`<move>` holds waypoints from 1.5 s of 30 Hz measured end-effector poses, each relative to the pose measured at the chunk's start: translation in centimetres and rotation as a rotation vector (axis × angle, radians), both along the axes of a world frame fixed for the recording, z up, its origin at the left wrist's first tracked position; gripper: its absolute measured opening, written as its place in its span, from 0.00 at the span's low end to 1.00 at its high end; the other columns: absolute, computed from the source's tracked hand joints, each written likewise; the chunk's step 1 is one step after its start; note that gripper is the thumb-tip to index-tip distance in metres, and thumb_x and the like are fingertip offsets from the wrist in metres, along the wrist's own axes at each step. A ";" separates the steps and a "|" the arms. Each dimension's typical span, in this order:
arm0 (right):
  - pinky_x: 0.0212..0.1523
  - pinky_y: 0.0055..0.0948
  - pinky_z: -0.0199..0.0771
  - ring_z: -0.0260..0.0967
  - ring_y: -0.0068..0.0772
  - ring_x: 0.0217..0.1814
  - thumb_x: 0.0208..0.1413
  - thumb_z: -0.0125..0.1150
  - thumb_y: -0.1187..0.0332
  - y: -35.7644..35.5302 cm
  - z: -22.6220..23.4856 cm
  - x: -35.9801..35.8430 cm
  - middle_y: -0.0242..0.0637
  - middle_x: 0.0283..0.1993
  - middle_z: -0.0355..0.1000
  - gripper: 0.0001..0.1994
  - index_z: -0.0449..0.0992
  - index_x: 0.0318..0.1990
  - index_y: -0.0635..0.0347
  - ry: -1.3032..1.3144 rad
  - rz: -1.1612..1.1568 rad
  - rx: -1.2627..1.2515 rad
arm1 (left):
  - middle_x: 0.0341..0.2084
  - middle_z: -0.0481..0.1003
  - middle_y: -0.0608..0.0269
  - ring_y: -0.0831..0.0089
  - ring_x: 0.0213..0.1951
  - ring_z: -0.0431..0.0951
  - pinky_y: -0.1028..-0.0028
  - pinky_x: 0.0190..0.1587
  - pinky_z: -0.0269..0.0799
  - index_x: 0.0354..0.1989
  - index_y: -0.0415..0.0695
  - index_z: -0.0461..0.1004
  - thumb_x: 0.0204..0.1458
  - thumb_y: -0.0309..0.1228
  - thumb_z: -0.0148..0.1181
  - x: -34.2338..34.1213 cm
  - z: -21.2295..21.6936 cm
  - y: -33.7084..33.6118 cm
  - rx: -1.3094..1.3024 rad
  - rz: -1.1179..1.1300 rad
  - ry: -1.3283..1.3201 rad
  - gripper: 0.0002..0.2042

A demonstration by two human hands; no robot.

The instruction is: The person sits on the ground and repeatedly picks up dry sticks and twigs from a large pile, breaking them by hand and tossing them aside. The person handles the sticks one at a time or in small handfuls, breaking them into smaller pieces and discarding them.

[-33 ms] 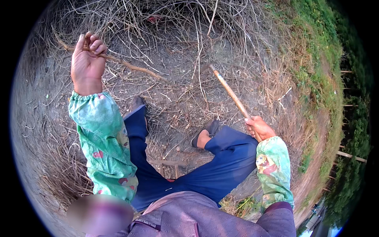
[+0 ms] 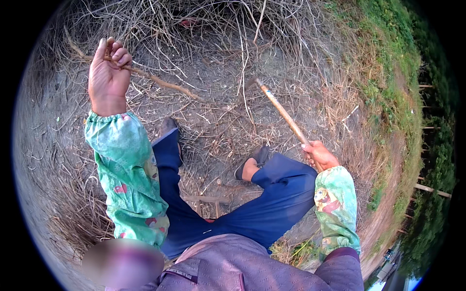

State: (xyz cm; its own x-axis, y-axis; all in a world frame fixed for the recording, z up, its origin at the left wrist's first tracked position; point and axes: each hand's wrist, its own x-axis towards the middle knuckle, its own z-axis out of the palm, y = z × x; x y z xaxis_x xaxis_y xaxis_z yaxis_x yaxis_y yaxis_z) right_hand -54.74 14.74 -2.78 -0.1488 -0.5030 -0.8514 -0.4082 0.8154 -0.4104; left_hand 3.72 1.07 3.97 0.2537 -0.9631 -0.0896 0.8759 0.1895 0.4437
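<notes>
My left hand (image 2: 110,75) is raised at the upper left, fingers curled round a thin, dry brown branch (image 2: 167,84). The branch slants down to the right beyond my palm, and its other end runs up and left of the fingers. On the right, my right hand (image 2: 320,154) grips the lower end of a sickle (image 2: 281,112) by its long wooden handle. Its small dark blade is at the far end, pointing left, close above the ground between the branch and the dry grass. The blade's edge is too dark to make out well.
A heap of dry twigs (image 2: 204,22) spreads across the far side. Cut stalks litter the bare soil (image 2: 218,104) before my feet. A small wooden stool (image 2: 208,199) shows between my legs. Green and dry grass (image 2: 388,92) lines the right; more dry stalks (image 2: 80,218) lie left.
The sickle's head has shifted very slightly left and up. My left hand and the branch look almost unmoved.
</notes>
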 end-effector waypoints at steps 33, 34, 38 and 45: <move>0.15 0.26 0.58 0.56 0.21 0.16 0.64 0.57 0.55 14.9 -7.0 -11.2 0.27 0.20 0.60 0.15 0.68 0.32 0.57 -0.203 -0.917 -0.176 | 0.22 0.67 0.75 0.87 0.21 0.63 0.84 0.21 0.56 0.38 0.42 0.70 0.61 0.29 0.58 -18.9 -2.5 1.3 0.044 -0.520 -1.256 0.05; 0.15 0.27 0.58 0.57 0.21 0.17 0.64 0.57 0.56 15.1 -6.4 -10.5 0.27 0.20 0.61 0.15 0.68 0.33 0.57 -0.342 -0.903 -0.128 | 0.22 0.67 0.75 0.87 0.21 0.63 0.84 0.21 0.56 0.38 0.42 0.70 0.61 0.30 0.57 -18.4 -2.5 1.4 0.076 -0.504 -1.252 0.05; 0.13 0.23 0.57 0.58 0.21 0.15 0.65 0.56 0.58 15.2 -1.8 -7.8 0.28 0.21 0.62 0.14 0.70 0.36 0.60 -0.605 -0.626 -0.136 | 0.22 0.69 0.72 0.86 0.21 0.65 0.84 0.21 0.58 0.38 0.42 0.70 0.62 0.30 0.57 -16.9 -2.4 0.8 0.073 -0.442 -1.227 0.05; 0.13 0.21 0.57 0.58 0.17 0.14 0.62 0.60 0.61 9.1 0.3 -4.6 0.25 0.20 0.64 0.11 0.73 0.35 0.60 -0.126 -0.213 -0.362 | 0.23 0.71 0.71 0.86 0.21 0.67 0.83 0.21 0.60 0.38 0.42 0.71 0.62 0.32 0.57 -12.4 -4.3 -1.7 0.238 -0.268 -1.153 0.07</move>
State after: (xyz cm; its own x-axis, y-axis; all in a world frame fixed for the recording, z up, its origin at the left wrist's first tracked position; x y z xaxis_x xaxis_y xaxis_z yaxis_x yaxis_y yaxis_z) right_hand -59.34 23.79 -2.50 -0.1878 -0.7418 -0.6437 -0.1743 0.6702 -0.7214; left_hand -8.71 -0.59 -0.28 0.0956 -0.9876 -0.1242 -0.0585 -0.1302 0.9898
